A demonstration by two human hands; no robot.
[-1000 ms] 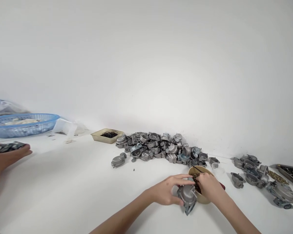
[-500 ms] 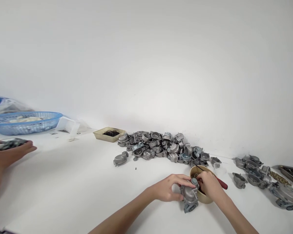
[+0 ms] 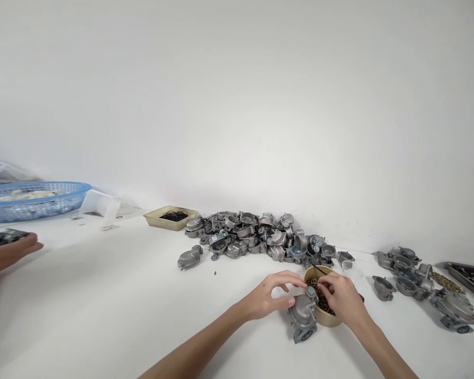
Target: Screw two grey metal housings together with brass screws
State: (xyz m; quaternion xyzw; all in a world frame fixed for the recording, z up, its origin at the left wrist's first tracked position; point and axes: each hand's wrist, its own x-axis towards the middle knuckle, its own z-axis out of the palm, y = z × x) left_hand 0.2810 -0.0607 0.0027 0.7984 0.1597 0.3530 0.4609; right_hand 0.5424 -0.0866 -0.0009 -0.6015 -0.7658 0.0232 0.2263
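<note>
A grey cast-metal housing (image 3: 302, 311) with a round cap at its top stands on the table. My left hand (image 3: 266, 297) steadies it, thumb at its left side and fingertips by the cap. Beside it, a cream bowl (image 3: 329, 320) holds many small brass-coloured pieces, perhaps screws. My right hand (image 3: 342, 295) is over this bowl, thumb and forefinger pinched together; whatever is between them is too small to name. A tool with a thin dark shaft (image 3: 319, 269) lies across the bowl, its red handle mostly hidden behind my right hand.
A long heap of grey metal housings (image 3: 245, 231) lies along the wall, with more housings (image 3: 406, 273) at right. A cream tray (image 3: 166, 223) holds black rings. A blue basket (image 3: 63, 202) stands far left, near another person's hand (image 3: 11, 255) holding a dark part. A dark tray (image 3: 468, 281) sits far right.
My right hand has lifted slightly out of the bowl, fingers still pinched. My left fingers have loosened a little around the housing. The other person's hand has shifted left in view.
</note>
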